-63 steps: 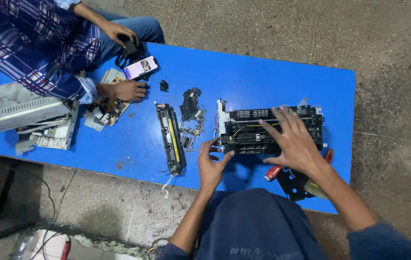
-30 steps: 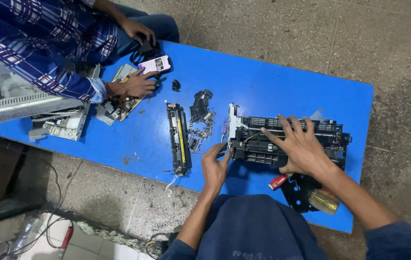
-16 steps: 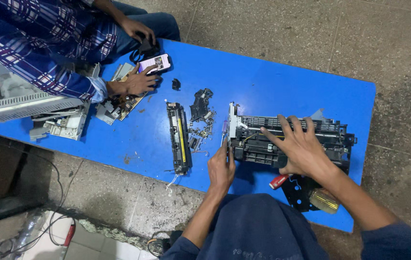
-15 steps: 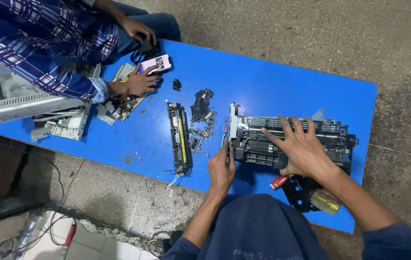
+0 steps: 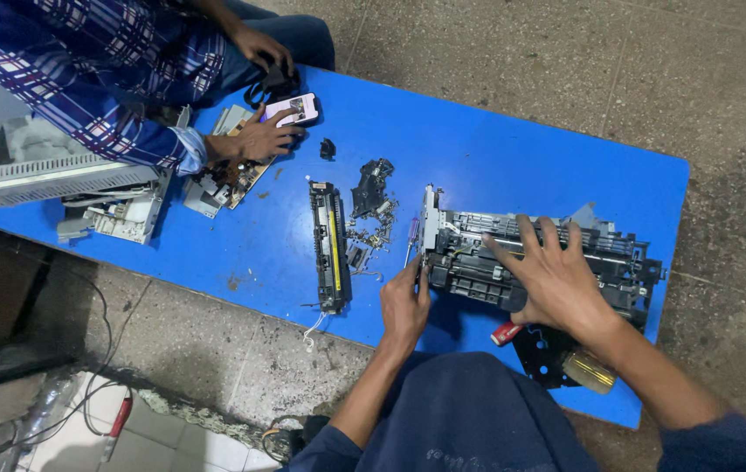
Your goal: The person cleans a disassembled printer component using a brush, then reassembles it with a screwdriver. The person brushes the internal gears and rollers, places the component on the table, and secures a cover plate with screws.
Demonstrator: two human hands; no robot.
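- Blue table (image 5: 513, 149) runs from the upper left to the lower right of the frame; its left end is cut off by the frame edge.
- Black printer assembly (image 5: 535, 258) lies right of centre on the table, long axis left to right.
- Right hand (image 5: 552, 284) is spread flat on top of the assembly, fingers splayed, palm down, pressing rather than gripping; it hides the middle of the unit.
- Left hand (image 5: 404, 306) is at the assembly's left end, fingers curled around a thin screwdriver (image 5: 411, 238) with a purple handle; the tip is hard to make out against the grey end plate.
- Red-handled tool (image 5: 506, 332) lies at the near edge of the assembly, mostly hidden under the right wrist.
- Black flat plate (image 5: 548, 354) and a yellow-ended part (image 5: 590, 371) lie lower right, partly covered by the forearm.
- Long black roller unit (image 5: 330, 246) with a yellow strip lies left of centre, apart from the assembly.
- Small loose parts (image 5: 371, 210) are scattered between the two; individual pieces are too small to tell.
- Upper left: another person's hand (image 5: 251, 140) rests on a circuit board (image 5: 220, 175), beside a phone (image 5: 293, 108); that person's body is cut off at the top.
- Grey printer casing (image 5: 50, 166) sits far left, partly out of frame.
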